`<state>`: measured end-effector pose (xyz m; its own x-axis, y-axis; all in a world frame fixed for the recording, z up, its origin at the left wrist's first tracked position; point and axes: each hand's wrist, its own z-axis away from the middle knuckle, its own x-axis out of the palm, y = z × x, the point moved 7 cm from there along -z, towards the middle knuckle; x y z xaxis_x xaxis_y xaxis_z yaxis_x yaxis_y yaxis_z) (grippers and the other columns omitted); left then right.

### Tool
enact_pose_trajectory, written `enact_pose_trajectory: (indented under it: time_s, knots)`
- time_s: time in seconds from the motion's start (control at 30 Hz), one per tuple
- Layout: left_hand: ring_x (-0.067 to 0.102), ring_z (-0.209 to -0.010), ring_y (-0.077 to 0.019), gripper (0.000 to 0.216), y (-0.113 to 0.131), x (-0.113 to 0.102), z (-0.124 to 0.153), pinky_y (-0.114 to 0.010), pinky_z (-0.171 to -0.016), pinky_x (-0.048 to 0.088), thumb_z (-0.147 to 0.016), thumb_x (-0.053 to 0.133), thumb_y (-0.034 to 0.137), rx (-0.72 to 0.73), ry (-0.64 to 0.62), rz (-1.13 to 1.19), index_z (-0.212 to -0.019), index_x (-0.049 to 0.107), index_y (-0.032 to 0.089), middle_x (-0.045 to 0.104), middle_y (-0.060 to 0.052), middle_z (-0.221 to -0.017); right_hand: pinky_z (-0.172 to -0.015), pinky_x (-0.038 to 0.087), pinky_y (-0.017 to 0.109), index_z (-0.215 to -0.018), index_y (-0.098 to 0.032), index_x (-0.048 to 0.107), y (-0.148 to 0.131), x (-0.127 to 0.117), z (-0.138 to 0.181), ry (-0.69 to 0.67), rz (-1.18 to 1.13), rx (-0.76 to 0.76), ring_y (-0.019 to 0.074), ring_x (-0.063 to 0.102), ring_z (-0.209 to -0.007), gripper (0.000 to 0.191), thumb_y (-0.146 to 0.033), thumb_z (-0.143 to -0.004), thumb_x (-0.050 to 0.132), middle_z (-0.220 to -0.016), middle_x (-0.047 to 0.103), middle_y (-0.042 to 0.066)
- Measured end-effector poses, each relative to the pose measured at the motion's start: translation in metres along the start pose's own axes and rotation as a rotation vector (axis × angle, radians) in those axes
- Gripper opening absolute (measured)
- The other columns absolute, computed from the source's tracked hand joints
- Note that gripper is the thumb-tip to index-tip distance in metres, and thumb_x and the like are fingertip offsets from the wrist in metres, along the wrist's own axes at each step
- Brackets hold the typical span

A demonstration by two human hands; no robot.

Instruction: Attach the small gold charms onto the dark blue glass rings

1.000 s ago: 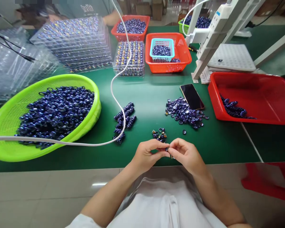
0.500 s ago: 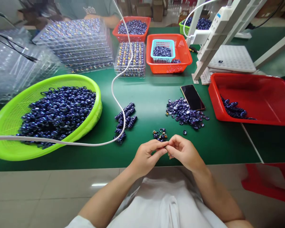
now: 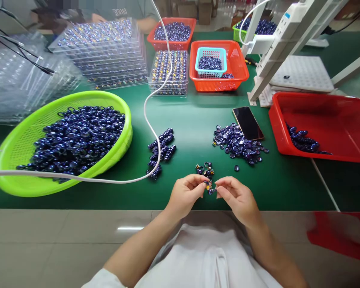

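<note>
"What's the biggest thing?"

"The green table [image 3: 186, 116]. Next comes the bright green basket [image 3: 120, 150], full of shiny blue bits. Then the red tub [image 3: 342, 132], with some blue bits inside."

"And then?"

"A heap of flat blue bits [image 3: 238, 144] on the table. Then two hands, the left hand [image 3: 184, 196] and the right hand [image 3: 239, 200], near the table's front edge. Then a black phone [image 3: 248, 123], touching the heap. Then a small pile [image 3: 209, 172], just past the fingers."

"What's the littlest?"

"A blue and yellow bit [image 3: 208, 186], up between the hands. The left thumb and finger pinch it. The right thumb and finger are almost together beside it. I can't tell if they pinch it too."
</note>
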<state>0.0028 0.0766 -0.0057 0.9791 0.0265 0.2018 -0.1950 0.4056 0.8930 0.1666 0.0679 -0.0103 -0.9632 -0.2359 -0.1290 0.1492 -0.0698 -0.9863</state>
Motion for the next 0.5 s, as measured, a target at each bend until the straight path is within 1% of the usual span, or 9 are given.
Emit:
enact_pose_trajectory:
  time_s: [0.1,0.2,0.33,0.4,0.5]
  knots:
    - [0.053,-0.052,-0.0079,0.01,0.0,0.002,0.0,-0.019,-0.052,0.044,-0.067,0.075,0.02,0.01,-0.013,0.001,-0.074,0.074,0.013,0.068,-0.001,-0.062,-0.072,0.052,0.027,-0.098,-0.025,0.066,-0.012,-0.002,0.002,0.036,0.099,-0.172,0.0138,0.063,-0.077,0.007,-0.025,-0.091,0.063,-0.088,0.064,0.0]
    - [0.052,-0.052,-0.008,0.01,-0.001,0.004,-0.001,-0.02,-0.054,0.044,-0.067,0.074,0.02,0.019,-0.023,-0.001,-0.074,0.074,0.014,0.067,0.0,-0.062,-0.073,0.051,0.026,-0.101,-0.026,0.066,-0.027,0.002,0.002,0.036,0.178,-0.339,0.0133,0.063,-0.079,0.016,-0.016,-0.089,0.065,-0.092,0.064,0.001]
    - [0.053,-0.052,-0.0086,0.012,-0.004,0.005,-0.001,-0.02,-0.054,0.044,-0.068,0.075,0.023,0.02,-0.01,-0.042,-0.076,0.075,0.014,0.068,0.0,-0.062,-0.073,0.051,0.027,-0.102,-0.025,0.065,-0.04,0.007,0.003,0.047,0.288,-0.512,0.0146,0.063,-0.084,0.023,-0.008,-0.087,0.063,-0.093,0.064,0.002]
    - [0.054,-0.053,-0.009,0.014,-0.006,0.006,-0.001,-0.02,-0.053,0.045,-0.07,0.075,0.024,0.013,-0.009,-0.07,-0.079,0.075,0.013,0.07,-0.001,-0.065,-0.074,0.051,0.028,-0.1,-0.024,0.064,-0.042,0.009,0.003,0.066,0.343,-0.553,0.0155,0.063,-0.085,0.023,-0.006,-0.087,0.062,-0.094,0.063,0.003]
    - [0.058,-0.056,-0.0106,0.018,-0.009,0.008,0.0,-0.021,-0.055,0.048,-0.073,0.074,0.025,0.011,-0.035,-0.112,-0.086,0.077,0.013,0.074,-0.005,-0.074,-0.073,0.051,0.029,-0.096,-0.024,0.061,-0.04,0.01,0.001,0.084,0.388,-0.503,0.0167,0.061,-0.083,0.018,-0.008,-0.088,0.059,-0.09,0.062,0.003]
